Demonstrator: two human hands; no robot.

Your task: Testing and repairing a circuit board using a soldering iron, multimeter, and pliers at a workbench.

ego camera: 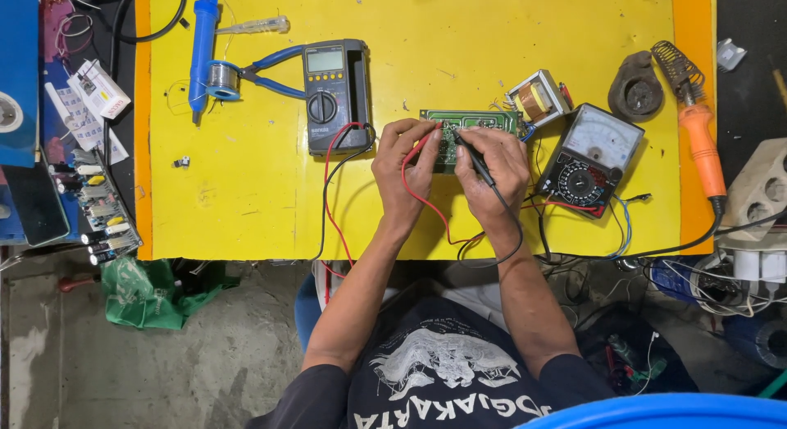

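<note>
A green circuit board (479, 120) lies on the yellow table (246, 191), partly hidden under both hands. My left hand (404, 162) pinches a red test probe, whose tip touches the board. My right hand (494, 166) grips a black test probe (477, 160), also pressed to the board. The red lead (329, 183) and a black lead run back to a dark digital multimeter (334, 93) left of the board.
An analog meter (590, 157) and a small transformer (537, 97) sit right of the board. An orange soldering iron (701, 134) lies at far right. A blue desoldering pump (202, 43), solder spool (221, 78) and blue-handled pliers (275, 72) lie at upper left.
</note>
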